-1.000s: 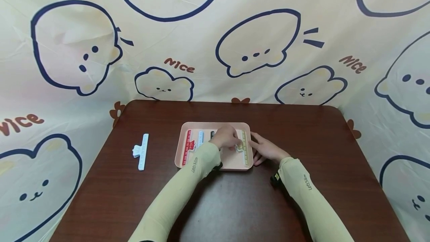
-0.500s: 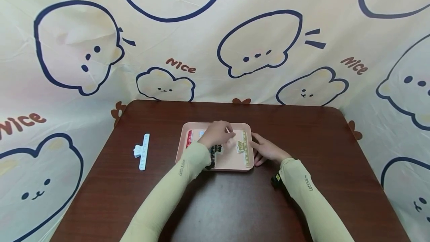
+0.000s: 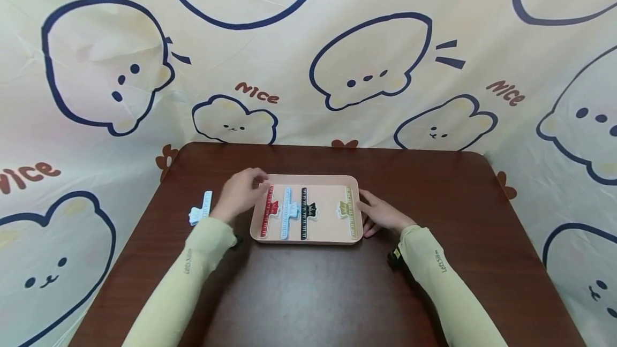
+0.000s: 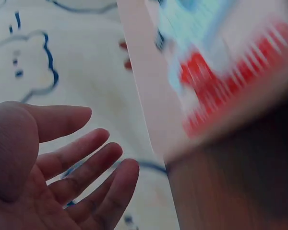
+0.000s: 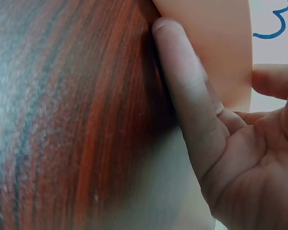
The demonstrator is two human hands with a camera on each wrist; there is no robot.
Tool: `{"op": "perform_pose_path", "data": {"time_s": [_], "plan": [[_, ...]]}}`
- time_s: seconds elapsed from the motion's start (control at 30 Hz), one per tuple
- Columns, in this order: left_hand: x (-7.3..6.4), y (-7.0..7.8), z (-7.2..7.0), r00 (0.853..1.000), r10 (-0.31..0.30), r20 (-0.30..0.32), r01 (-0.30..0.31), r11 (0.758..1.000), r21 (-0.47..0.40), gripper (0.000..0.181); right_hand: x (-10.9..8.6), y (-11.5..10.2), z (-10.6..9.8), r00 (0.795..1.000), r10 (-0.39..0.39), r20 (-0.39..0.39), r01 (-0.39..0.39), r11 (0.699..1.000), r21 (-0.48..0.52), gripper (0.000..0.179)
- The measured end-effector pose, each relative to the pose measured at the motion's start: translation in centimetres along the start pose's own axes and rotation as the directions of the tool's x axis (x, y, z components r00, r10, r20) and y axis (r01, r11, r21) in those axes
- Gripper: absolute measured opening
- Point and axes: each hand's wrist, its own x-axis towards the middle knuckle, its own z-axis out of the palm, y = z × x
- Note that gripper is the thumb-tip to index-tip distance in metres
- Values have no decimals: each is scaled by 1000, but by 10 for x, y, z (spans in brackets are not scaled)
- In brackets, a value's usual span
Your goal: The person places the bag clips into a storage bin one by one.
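My left hand (image 3: 241,191) is over the left edge of the pink tray (image 3: 330,229), with its fingers loosely spread and nothing held in the left wrist view. Left of that hand, a light-blue ruler clip (image 3: 196,215) lies on the table, its lower end hidden behind the wrist. Inside the tray lie a red ruler clip (image 3: 266,216), a light-blue ruler clip (image 3: 286,218), a black ruler clip (image 3: 304,218) and, at the right, a yellow-green ruler clip (image 3: 352,213). My right hand (image 3: 383,213) holds the tray's right side, thumb at the rim and fingers against the outer wall.
The dark brown table (image 3: 308,288) extends around the tray on every side. Behind it hangs a cream cloth (image 3: 289,63) with blue cartoon outlines.
My left hand has moved left from above the middle of the tray to its left edge, uncovering the clips there. The right hand keeps its place at the tray.
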Motion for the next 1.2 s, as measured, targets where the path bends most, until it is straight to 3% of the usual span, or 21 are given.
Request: {"op": "perform_pose_path", "data": {"time_s": [0.27,0.43,0.57,0.77,1.2], "plan": [[-32,-74,-38,992,-52,-112,67,988,137,34,1,-2,-1,1000,-2,-9,1,1000,-16,62],[-54,-110,-51,984,-133,-120,152,974,166,41,1,-3,0,1000,2,-26,-3,1000,-20,61],[-67,-131,-56,976,-199,-90,213,959,187,49,0,-3,1,1000,3,-11,-4,1000,-11,62],[-73,-141,-52,971,-236,-42,240,958,157,53,-2,-3,0,1000,8,-12,-8,1000,-10,62],[-68,-138,-35,968,-248,-32,250,962,106,46,-3,-2,2,1000,4,-13,-4,1000,-10,63]]}}
